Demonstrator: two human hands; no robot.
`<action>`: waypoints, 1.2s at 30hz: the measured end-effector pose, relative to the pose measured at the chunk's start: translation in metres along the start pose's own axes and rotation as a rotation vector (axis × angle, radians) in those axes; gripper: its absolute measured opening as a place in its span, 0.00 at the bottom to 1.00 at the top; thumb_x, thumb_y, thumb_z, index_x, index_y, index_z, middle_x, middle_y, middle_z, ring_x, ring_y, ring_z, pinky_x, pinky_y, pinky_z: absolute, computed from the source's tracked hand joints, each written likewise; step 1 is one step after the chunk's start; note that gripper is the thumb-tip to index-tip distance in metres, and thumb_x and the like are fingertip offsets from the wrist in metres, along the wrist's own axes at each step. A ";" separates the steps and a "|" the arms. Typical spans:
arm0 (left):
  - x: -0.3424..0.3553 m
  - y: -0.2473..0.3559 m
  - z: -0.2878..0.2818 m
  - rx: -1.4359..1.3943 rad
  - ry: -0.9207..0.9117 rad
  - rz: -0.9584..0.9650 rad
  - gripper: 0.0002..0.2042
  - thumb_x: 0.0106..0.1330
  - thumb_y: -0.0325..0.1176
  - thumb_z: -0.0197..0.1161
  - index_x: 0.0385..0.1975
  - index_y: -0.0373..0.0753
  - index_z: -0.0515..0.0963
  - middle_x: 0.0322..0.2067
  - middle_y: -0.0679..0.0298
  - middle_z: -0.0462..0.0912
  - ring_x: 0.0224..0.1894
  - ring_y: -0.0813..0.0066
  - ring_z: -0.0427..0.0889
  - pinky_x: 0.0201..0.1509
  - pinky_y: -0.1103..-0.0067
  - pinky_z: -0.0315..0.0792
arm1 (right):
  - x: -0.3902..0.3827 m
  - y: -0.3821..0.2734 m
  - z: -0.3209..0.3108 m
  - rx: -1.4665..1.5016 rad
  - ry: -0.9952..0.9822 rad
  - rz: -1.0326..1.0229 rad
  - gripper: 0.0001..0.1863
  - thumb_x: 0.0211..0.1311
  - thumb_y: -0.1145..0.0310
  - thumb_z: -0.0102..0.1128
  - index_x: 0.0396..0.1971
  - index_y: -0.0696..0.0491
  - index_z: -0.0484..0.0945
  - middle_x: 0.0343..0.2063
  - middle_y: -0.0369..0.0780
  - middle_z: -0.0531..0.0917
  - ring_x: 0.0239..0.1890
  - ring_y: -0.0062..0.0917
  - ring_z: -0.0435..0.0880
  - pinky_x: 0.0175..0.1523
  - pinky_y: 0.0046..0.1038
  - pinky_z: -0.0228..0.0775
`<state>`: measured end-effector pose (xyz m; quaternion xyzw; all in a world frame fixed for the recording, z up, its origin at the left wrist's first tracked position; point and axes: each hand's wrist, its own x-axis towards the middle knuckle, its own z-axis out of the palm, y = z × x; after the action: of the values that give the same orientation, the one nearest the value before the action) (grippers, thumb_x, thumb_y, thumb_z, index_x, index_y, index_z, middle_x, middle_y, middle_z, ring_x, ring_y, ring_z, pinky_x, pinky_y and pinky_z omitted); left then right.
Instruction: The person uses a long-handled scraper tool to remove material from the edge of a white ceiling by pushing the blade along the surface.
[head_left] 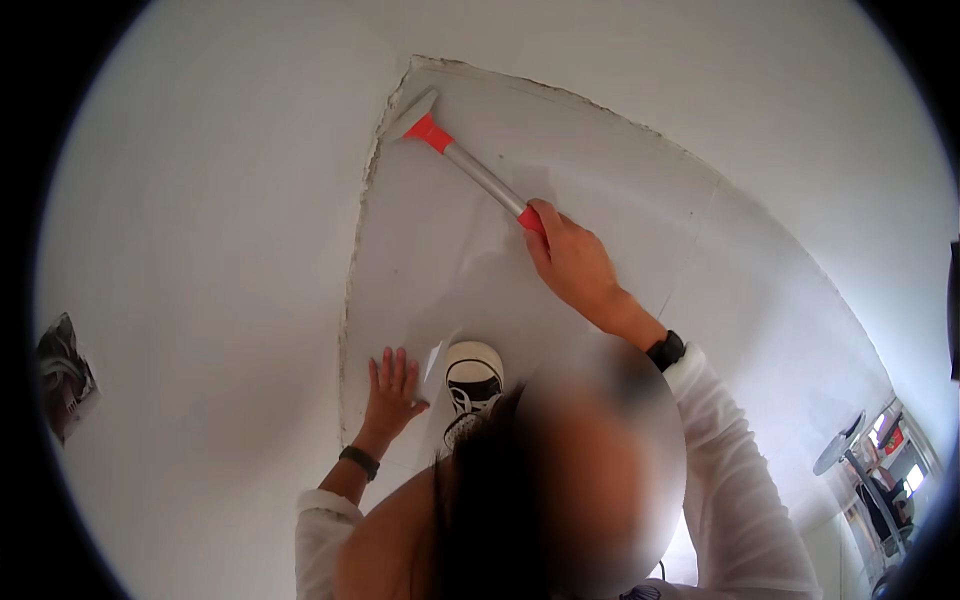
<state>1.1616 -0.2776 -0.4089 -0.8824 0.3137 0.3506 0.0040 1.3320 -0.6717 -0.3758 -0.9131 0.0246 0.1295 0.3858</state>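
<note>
My right hand is wrapped round the lower grip of a long-handled scraper with a silver shaft and red collars. Its wide grey head reaches into the far left corner of the grey floor, beside the rough, dirty edge along the left wall. Whether the blade touches the floor, I cannot tell. My left hand is empty with its fingers apart, near the left wall's foot and the white-toed black shoe. I cannot tell whether that hand rests on a surface.
Pale walls meet the floor along chipped, dark-stained edges. A torn dark picture is on the left wall. At the far right stands a metal-framed piece of furniture with a round part on top. A blurred patch covers the lower middle.
</note>
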 end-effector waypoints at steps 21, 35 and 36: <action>0.193 0.008 -0.189 -0.509 0.922 -0.002 0.13 0.63 0.19 0.58 0.47 0.33 0.75 0.46 0.52 0.79 0.45 0.55 0.81 0.50 0.69 0.76 | -0.001 -0.001 0.005 0.097 0.071 0.019 0.18 0.68 0.66 0.56 0.55 0.55 0.71 0.34 0.49 0.83 0.31 0.48 0.83 0.36 0.44 0.77; 0.234 0.030 -0.192 -0.900 0.932 -0.204 0.07 0.72 0.29 0.57 0.46 0.36 0.74 0.29 0.62 0.79 0.27 0.74 0.76 0.34 0.77 0.72 | -0.028 -0.002 0.011 0.144 -0.016 -0.005 0.19 0.68 0.66 0.57 0.56 0.54 0.73 0.33 0.49 0.83 0.32 0.49 0.83 0.37 0.45 0.77; 0.233 0.035 -0.189 -0.836 0.958 -0.206 0.07 0.72 0.29 0.57 0.46 0.36 0.74 0.26 0.63 0.78 0.25 0.75 0.74 0.32 0.78 0.71 | -0.033 0.001 0.009 0.166 0.016 0.044 0.19 0.67 0.66 0.57 0.56 0.55 0.73 0.33 0.50 0.84 0.32 0.50 0.83 0.38 0.45 0.77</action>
<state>1.3883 -0.4767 -0.4039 -0.8939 0.0311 0.0081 -0.4472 1.2985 -0.6683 -0.3741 -0.8783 0.0582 0.1284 0.4569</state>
